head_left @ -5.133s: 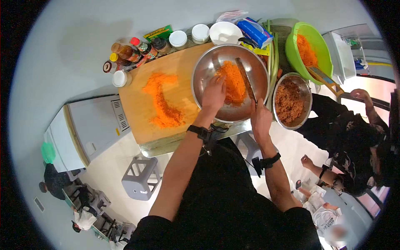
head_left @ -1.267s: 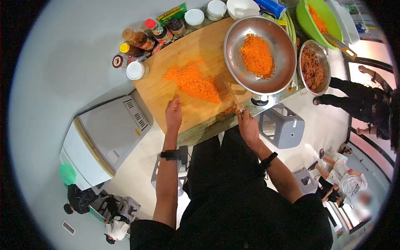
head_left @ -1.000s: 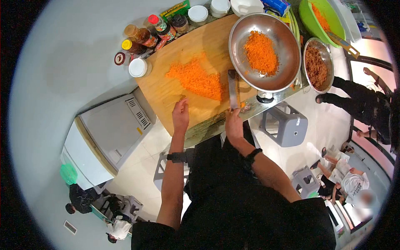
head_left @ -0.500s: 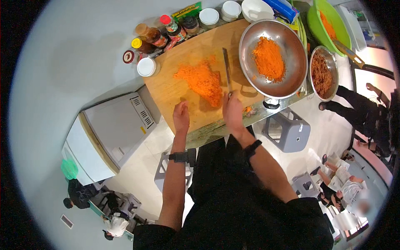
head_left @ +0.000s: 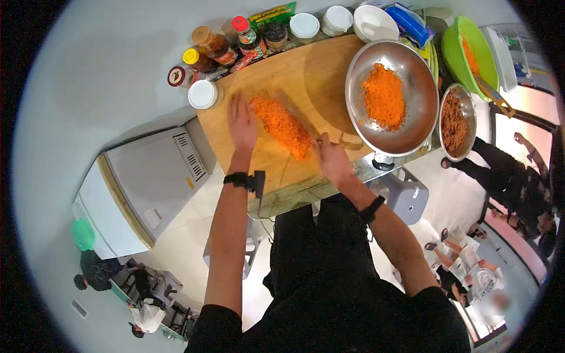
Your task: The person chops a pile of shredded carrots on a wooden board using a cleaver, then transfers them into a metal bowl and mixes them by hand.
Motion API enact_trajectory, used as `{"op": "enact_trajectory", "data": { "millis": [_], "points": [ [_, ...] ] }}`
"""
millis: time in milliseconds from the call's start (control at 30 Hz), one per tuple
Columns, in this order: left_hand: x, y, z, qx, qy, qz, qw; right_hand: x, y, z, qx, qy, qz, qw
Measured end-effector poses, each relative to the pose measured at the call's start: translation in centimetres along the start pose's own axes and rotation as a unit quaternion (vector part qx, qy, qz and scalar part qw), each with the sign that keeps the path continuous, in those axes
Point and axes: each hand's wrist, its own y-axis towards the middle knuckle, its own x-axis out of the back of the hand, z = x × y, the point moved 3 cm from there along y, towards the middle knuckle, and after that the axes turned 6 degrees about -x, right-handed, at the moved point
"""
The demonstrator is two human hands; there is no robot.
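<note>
A heap of finely chopped orange carrot (head_left: 282, 126) lies in a long slanted strip on the wooden cutting board (head_left: 321, 70). My right hand (head_left: 334, 160) is closed around the handle of a knife (head_left: 297, 115). Its blade, somewhat blurred, runs along the right side of the heap. To the left of the carrot, my left hand (head_left: 242, 125) is over the board with fingers stretched out, holding nothing. A steel pan (head_left: 424, 97) with more chopped carrot (head_left: 384, 97) in it stands to the right, overlapping the board.
Sauce bottles (head_left: 215, 47), white-lidded jars (head_left: 304, 26) and a white bowl (head_left: 375, 25) line the wall. Right of the pan are a steel bowl of reddish-brown minced food (head_left: 454, 123) and a green basin (head_left: 471, 50). Stools (head_left: 406, 197) stand below; other people are farther off.
My left hand has moved forward beside the carrot and its fingers have straightened. The knife has tilted left against the heap, which is now a narrower strip.
</note>
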Motion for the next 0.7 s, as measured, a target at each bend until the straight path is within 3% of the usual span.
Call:
{"op": "enact_trajectory", "data": {
  "millis": [67,100,167,233,300,367,433,467,533,600,633,700],
  "points": [
    [-2.1,0.3,-1.6,-0.018,0.007,0.013,1.000,1.3,-0.6,-0.7,-0.044,0.008,-0.115,0.992],
    [-3.0,-0.2,-2.7,-0.042,0.014,0.029,0.999,1.4,-0.2,-0.8,-0.041,0.006,-0.107,0.993],
    [-3.6,-1.4,-5.0,-0.052,-0.026,0.068,0.996,2.4,1.9,-0.8,-0.056,0.010,-0.189,0.980],
    [-2.6,-2.2,-7.0,-0.068,-0.066,0.105,0.990,2.2,3.8,-0.7,-0.078,-0.006,-0.185,0.980],
    [-0.5,-3.3,-8.9,-0.092,-0.110,0.114,0.983,1.3,5.7,-0.6,-0.042,-0.042,-0.170,0.984],
    [1.5,-4.9,-9.4,-0.103,-0.072,0.101,0.987,1.2,7.2,1.4,-0.045,-0.064,-0.153,0.985],
    [3.3,-7.1,-9.3,-0.116,-0.035,0.092,0.988,1.3,7.5,3.8,-0.039,-0.150,-0.050,0.987],
    [4.1,-8.2,-8.6,-0.083,-0.029,0.081,0.993,1.0,7.4,3.8,-0.039,-0.147,-0.051,0.987],
    [5.2,-10.6,-7.4,-0.051,-0.025,0.071,0.996,0.0,6.9,4.1,0.101,-0.253,-0.051,0.961],
    [6.5,-12.4,-5.8,0.034,-0.025,-0.008,0.999,1.2,4.9,4.5,0.138,-0.237,-0.080,0.958],
    [6.9,-13.2,-5.3,0.032,-0.026,-0.010,0.999,1.9,3.9,4.9,0.177,-0.222,-0.108,0.953],
    [7.9,-14.3,-4.4,0.079,0.003,-0.043,0.996,2.5,3.4,3.7,0.173,-0.218,-0.074,0.958]
  ]
}}
